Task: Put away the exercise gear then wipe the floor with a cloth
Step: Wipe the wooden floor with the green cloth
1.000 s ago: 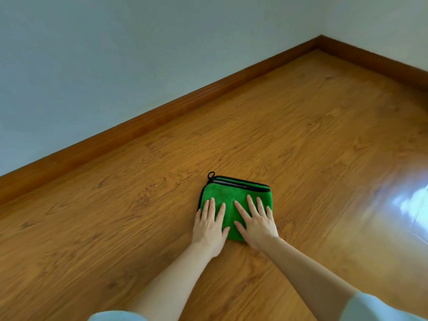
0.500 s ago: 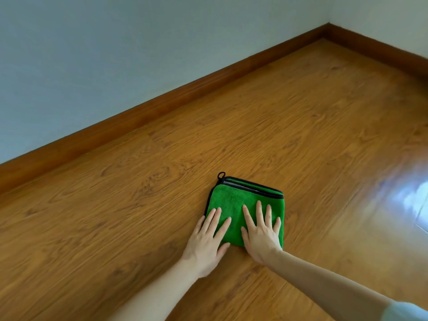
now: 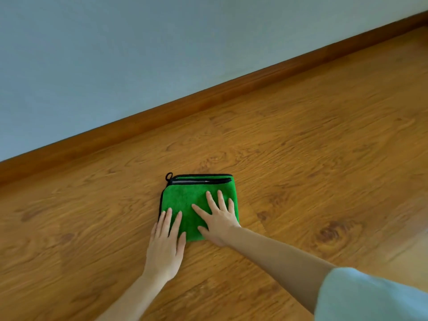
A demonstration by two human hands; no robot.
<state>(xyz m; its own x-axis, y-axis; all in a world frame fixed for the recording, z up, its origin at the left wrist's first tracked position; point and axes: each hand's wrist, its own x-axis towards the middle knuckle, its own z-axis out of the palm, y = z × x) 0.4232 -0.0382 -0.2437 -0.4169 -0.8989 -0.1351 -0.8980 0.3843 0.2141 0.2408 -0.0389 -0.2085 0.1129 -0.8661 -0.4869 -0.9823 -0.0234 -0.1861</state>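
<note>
Left hand: was flat, palm down, digits stretched out and close together – gripping nothing. Its fingertips lay on the near-left corner of the cloth, while the palm and wrist rested on bare floor just near of it.
Right hand: was also flat and palm down, fingers spread wide, nothing clasped. Most of it pressed on the near-right part of the cloth; the heel of the hand sat at the cloth's near edge.
Hands together: were side by side, close but not touching, thumbs toward each other.
Arms: both forearms were bare, reaching in from the near edge; a pale sleeve showed at the near right.
Cloth: was green, folded into a rough square, black trim along the edges and a small black loop at the far-left corner – lying flat on the floor, roughly mid-scene, well apart from the wall.
Floor: was glossy wood-grain boards, orange-brown.
Baseboard: was a brown strip running diagonally from the left edge up to the far right.
Wall: was plain pale blue-grey, filling the far left.
</note>
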